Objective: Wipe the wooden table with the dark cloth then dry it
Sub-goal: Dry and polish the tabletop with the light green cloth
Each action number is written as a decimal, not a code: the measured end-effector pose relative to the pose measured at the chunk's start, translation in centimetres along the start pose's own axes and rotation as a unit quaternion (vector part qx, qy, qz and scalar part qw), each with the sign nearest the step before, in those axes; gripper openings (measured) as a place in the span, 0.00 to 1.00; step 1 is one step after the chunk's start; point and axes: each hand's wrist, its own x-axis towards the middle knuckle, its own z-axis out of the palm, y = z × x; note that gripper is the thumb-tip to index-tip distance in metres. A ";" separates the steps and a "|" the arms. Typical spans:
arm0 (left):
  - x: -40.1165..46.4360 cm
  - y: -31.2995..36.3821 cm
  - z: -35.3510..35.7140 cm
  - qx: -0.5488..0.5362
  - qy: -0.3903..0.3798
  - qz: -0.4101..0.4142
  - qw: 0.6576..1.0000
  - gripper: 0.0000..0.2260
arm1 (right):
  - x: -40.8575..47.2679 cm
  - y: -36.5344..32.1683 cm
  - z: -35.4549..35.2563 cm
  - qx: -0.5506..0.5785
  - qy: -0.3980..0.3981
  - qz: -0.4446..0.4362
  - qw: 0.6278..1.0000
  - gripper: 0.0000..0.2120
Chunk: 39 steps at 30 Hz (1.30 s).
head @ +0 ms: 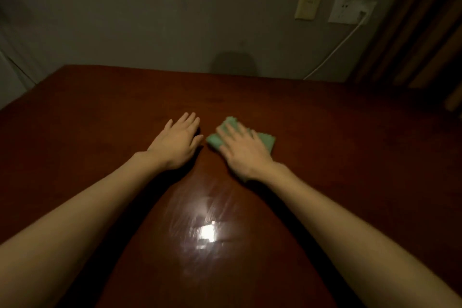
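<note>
My right hand (243, 151) lies flat on the cloth (217, 142), fingers straight and a little spread, pressing it down on the table (350, 157); I do not curl them around it. The cloth is pale green (it looks lighter than I expected), folded to a small pad, and its corners come out beyond my fingers on the left and the far right side. It sits near the middle of the table, just beside my left hand (178, 144). This hand rests palm down on the bare wood, fingers relaxed and together, holding nothing. The table is dark reddish-brown and glossy, and a bright reflection (206, 230) with streaks shows between my forearms.
</note>
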 end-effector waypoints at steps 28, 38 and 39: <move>4.5 -1.8 2.0 0.055 0.035 -0.064 0.996 0.51 | 14.8 18.4 -2.1 0.007 -0.010 0.191 0.982 0.26; 5.5 -2.6 -0.1 0.061 0.061 -0.031 0.996 0.49 | 23.2 0.1 0.0 0.005 -0.002 -0.060 0.998 0.24; 5.8 -3.0 -0.3 0.063 0.058 -0.028 0.996 0.49 | 23.1 -1.0 0.0 0.011 -0.021 -0.078 0.997 0.24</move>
